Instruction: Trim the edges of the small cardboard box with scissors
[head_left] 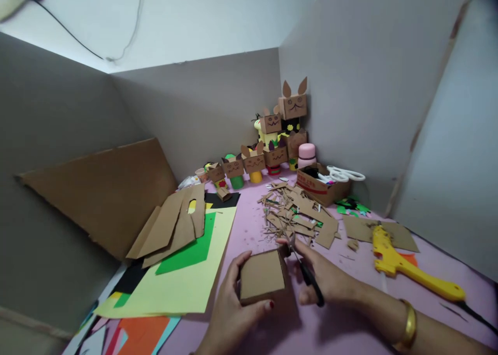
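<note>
A small cardboard box (262,276) rests low in front of me, its flat square face turned up. My left hand (243,295) is closed around its left side, the thumb along the near edge. Scissors with black handles (310,280) are in my right hand (324,272), their blades pointing up and away by the box's far right corner. My right fingertips are at that corner too; whether the blades touch the cardboard I cannot tell.
Cardboard scraps (298,215) lie beyond the box. A yellow glue gun (408,272) is at the right. Coloured paper sheets (187,282) and cardboard pieces (171,225) cover the left. Several cardboard animal figures (254,163) and a tool box (322,189) stand behind.
</note>
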